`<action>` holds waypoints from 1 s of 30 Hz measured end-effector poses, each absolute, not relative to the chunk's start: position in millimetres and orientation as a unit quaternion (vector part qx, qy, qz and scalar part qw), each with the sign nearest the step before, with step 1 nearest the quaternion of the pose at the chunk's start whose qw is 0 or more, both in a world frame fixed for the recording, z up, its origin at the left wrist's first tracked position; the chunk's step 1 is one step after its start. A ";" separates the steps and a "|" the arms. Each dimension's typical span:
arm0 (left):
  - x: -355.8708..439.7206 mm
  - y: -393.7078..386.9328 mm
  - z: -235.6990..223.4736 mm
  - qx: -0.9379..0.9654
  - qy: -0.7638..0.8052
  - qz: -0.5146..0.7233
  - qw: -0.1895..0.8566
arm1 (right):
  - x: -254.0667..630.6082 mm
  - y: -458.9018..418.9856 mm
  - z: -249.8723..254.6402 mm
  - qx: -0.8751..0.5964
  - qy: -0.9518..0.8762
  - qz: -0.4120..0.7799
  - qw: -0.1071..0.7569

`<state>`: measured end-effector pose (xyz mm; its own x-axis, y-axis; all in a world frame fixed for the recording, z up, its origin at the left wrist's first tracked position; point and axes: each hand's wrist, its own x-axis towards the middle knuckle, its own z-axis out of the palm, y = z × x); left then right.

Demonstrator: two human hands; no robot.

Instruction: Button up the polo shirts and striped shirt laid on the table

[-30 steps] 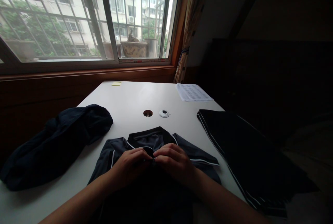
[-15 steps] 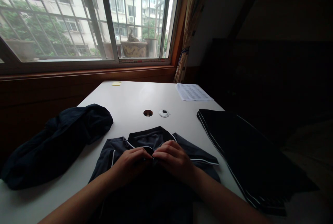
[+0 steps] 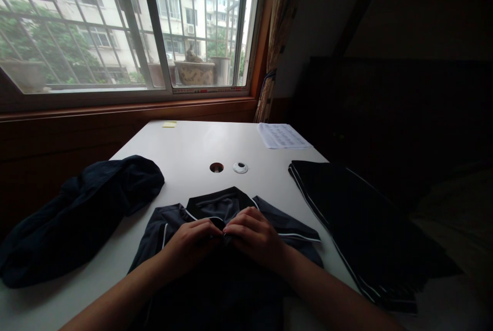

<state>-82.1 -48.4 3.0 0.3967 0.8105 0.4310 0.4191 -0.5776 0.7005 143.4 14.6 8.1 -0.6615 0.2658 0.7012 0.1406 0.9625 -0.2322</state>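
A dark shirt (image 3: 234,290) with white piping lies spread on the table, its collar (image 3: 200,207) toward the window. At the front of the neckline my left hand (image 3: 194,241) is closed on the shirt's edge, fingertips pinched together. My right hand (image 3: 256,233) meets it there, its fingers also closed on the cloth just below the collar. The fingertips of both hands nearly touch. Whatever small part sits between them, such as a button, is hidden by the fingers.
On the white table (image 3: 188,149), a bunched dark garment (image 3: 88,208) lies at left and a folded dark garment with white edging (image 3: 346,208) at right. Farther back are printed papers (image 3: 284,136), a yellow note (image 3: 169,124), a cable hole (image 3: 216,167) and its round white cover (image 3: 241,168).
The whole view has shifted slightly, so things appear a little farther left. Both hands keep their closed hold at the shirt's neckline, with hardly any visible movement.
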 end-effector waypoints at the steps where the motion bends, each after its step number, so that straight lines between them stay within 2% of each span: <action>1: -82.0 -48.6 3.0 0.798 0.386 0.392 0.248 | 143.3 14.4 8.6 -0.112 -0.908 0.077 0.397; 30: -81.2 -48.1 3.6 0.793 0.381 0.394 0.268 | 142.7 14.0 9.8 -0.113 -0.908 0.077 0.396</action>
